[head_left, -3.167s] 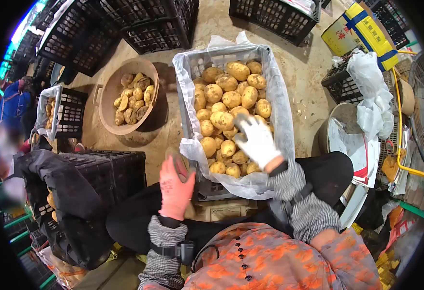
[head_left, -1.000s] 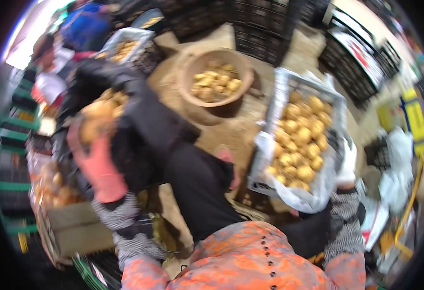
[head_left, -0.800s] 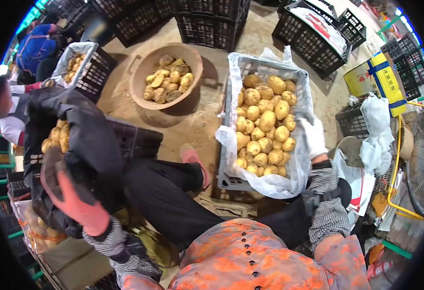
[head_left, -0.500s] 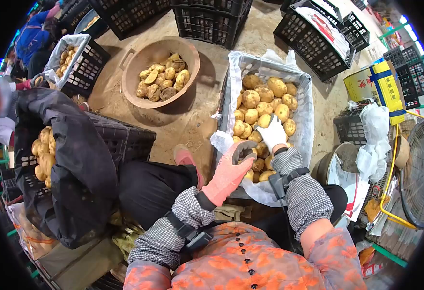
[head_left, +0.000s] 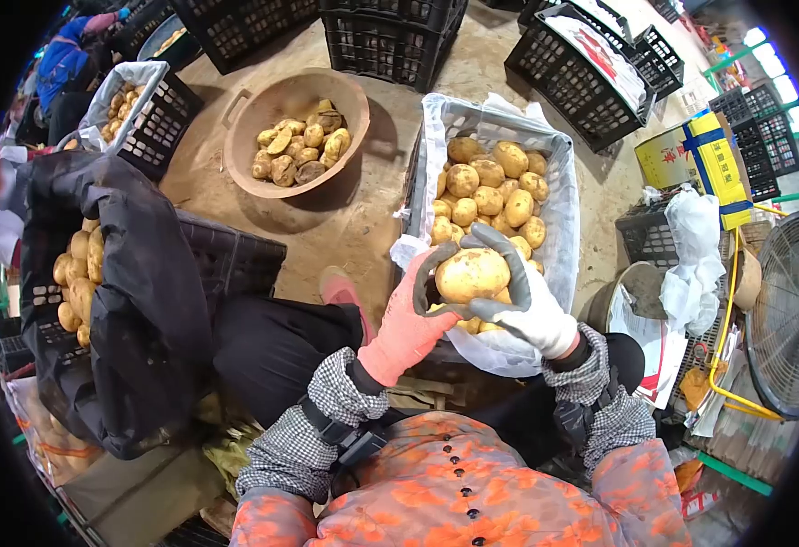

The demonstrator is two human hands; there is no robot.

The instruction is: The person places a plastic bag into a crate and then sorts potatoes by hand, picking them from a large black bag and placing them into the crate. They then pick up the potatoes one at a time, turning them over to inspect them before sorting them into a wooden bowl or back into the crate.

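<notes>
A large potato (head_left: 472, 275) is held up over the near end of the lined crate (head_left: 559, 210). My right hand (head_left: 529, 305), in a white glove with grey fingertips, is wrapped round its right side. My left hand (head_left: 415, 319), in a pink glove with a dark palm, is curved at the potato's left side; whether it grips the potato or something else in its palm is hard to make out. Several potatoes (head_left: 488, 201) fill the crate beyond my hands.
A brown basin (head_left: 235, 159) with several potatoes stands left of the crate. Black cloth (head_left: 153, 273) drapes a crate of potatoes at the left. Black crates (head_left: 390, 46) stand behind; a fan (head_left: 782, 314) is at the right. People are at the far left.
My right hand has come back from the potatoes in the crate and turned, now with a large potato in it. My left hand has shifted slightly and opened wider beside it.
</notes>
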